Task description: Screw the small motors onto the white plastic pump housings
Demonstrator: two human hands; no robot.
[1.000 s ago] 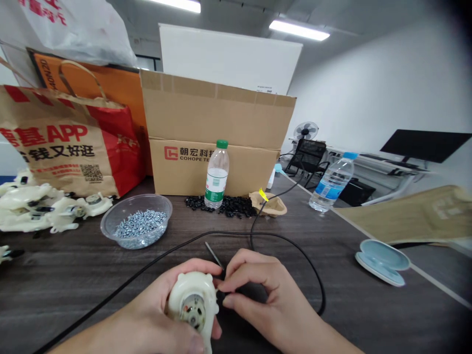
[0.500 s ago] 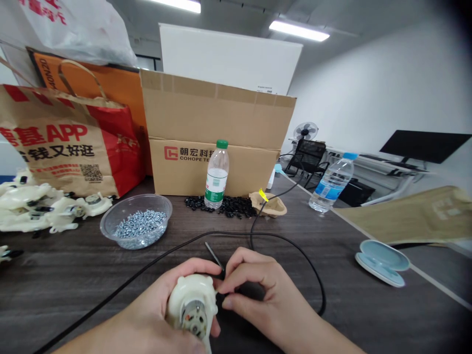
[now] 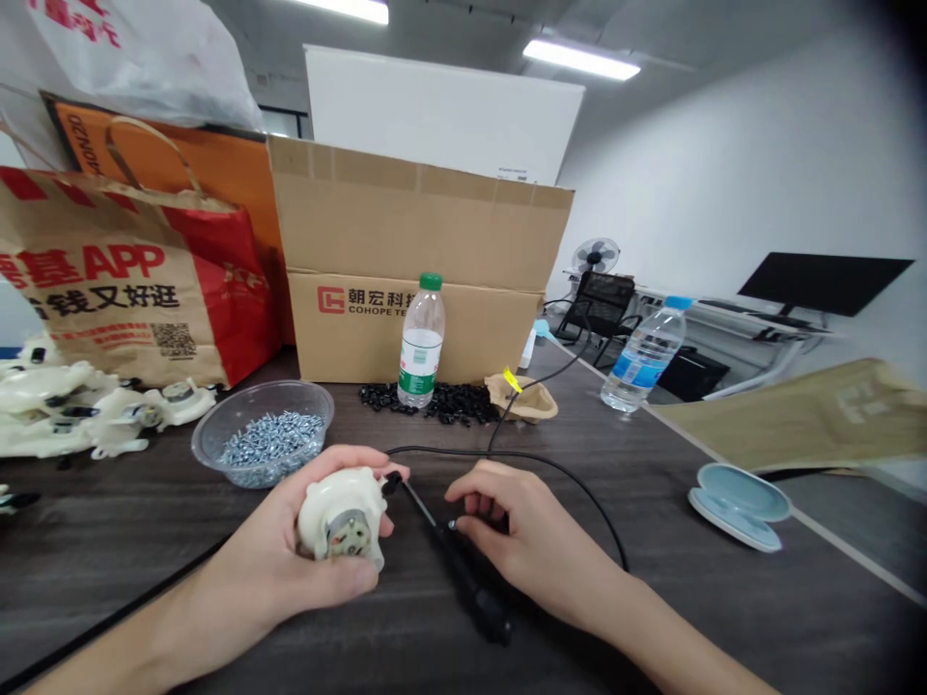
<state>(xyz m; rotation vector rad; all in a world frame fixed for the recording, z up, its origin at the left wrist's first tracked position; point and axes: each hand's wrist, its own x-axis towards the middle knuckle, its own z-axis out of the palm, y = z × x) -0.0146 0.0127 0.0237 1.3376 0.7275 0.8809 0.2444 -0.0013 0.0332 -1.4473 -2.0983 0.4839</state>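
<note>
Low in the frame, the left hand [image 3: 246, 550] clenches a white motor housing [image 3: 340, 516], the right hand [image 3: 507, 541] lies loose beside a black electric screwdriver [image 3: 463, 577], more housings [image 3: 58, 405] heaped far left

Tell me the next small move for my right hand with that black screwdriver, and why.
Probably close your right hand around the black corded screwdriver: its tip sits at the white plastic housing in your left hand, but your right hand only lightly touches the tool, so it doesn't look firmly gripped.
</note>
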